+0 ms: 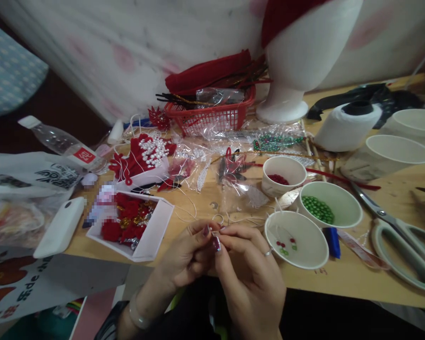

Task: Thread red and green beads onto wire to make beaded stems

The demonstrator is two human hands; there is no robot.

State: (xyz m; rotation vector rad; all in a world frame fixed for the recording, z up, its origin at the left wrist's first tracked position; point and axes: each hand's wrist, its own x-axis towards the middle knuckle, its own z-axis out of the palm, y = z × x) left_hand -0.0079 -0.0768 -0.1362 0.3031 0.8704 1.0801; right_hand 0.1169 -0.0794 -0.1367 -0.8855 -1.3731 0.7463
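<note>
My left hand [184,257] and my right hand [251,274] meet at the table's front edge, thumbs and fingertips pinched together. Whatever they hold is tiny and mostly hidden; a thin pale thread [217,218] loops just beyond the fingertips. Close to my right hand stands a paper cup [269,243] with a few red and green beads [283,248] and thread inside. Behind it are a cup of green beads [318,210] and a cup of red beads [278,179]. Left of my left hand sits a white box [156,233] of red and gold ornaments [129,222].
Large scissors [403,241] lie at right, near a white thread cone [345,126]. A red basket [208,118] and a foam head [297,71] stand at the back. White pearls [154,151], a plastic bottle [58,139] and a white phone-like slab [60,226] are left.
</note>
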